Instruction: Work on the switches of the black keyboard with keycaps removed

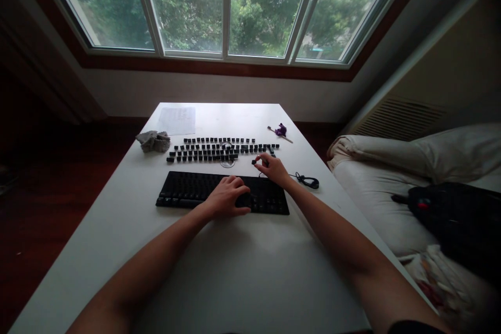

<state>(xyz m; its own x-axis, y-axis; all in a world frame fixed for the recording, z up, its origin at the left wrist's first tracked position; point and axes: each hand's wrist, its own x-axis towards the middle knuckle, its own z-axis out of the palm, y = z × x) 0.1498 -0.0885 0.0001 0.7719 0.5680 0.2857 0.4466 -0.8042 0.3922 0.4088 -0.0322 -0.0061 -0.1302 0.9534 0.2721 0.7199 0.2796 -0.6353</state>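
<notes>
A black keyboard (188, 188) lies across the white table, many of its key spots looking bare and dark. My left hand (229, 195) rests palm down on its middle, fingers apart and flat on it, holding nothing. Just beyond the keyboard's right part, my right hand (272, 168) has thumb and fingers pinched at a small black keycap (254, 162). Rows of loose black keycaps (203, 155) stand on the table past the keyboard, left of my right hand.
A grey cloth (153, 141) and a sheet of paper (177, 120) lie at the far left of the table (219, 282). A brush (286, 139) and purple cloth (281, 129) are at the far right. The coiled cable (307, 181) sits right of the keyboard, near a sofa (371, 188).
</notes>
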